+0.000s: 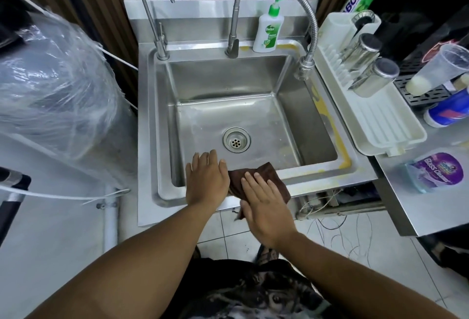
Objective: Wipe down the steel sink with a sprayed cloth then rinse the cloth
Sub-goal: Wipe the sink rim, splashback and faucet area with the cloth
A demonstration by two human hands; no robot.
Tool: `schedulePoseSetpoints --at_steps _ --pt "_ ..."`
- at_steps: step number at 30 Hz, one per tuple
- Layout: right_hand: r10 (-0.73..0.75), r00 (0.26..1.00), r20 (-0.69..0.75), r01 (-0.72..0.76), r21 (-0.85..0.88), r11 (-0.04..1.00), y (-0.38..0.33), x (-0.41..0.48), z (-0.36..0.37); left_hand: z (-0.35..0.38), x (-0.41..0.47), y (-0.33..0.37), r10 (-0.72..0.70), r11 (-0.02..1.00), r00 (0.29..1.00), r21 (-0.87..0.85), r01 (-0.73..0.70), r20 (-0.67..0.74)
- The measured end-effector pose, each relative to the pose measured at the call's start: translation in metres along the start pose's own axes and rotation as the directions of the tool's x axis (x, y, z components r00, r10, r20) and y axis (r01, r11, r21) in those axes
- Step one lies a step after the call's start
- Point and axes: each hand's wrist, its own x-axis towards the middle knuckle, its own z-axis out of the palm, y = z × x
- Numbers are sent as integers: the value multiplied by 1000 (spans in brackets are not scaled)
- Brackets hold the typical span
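Right hand (266, 213): fingers straight and close together, pressing flat on the brown cloth (266, 176).
Left hand (206, 181): flat, fingers straight, resting on the steel sink's (317, 175) front rim, just beside the cloth.
Cloth: draped over that front rim, one corner hanging down.
Advice: use a flat palm with even pressure and sweep rightward along the rim toward the yellow residue (338, 142).
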Motion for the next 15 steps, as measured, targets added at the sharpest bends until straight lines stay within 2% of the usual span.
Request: schedulePoseSetpoints --at_steps 2,4,7,9,11,15 --pt "-73 997 16 74 -54 996 30 -5 -5 -1 -1 -1 7 999 999 -38 -8 -36" --pt "-28 1000 1 28 -64 998 56 -10 -12 -2 -2 -2 -4 995 997 -101 -4 -78" --pt "182 981 -64 -184 -16 983 61 -6 -12 -6 -7 0 -35 977 991 -213 7 -130" --pt "350 931 -99 -350 12 936 41 7 -7 -9 -11 1 -39 962 985 -272 -7 -165" --pt "424 898 -118 -424 20 905 15 23 -3 -12 -13 1 -50 950 980 -313 -13 -190" --pt "281 955 -96 -282 8 959 -28 32 6 -13 -14 -1 -57 941 977 -339 -16 -204"
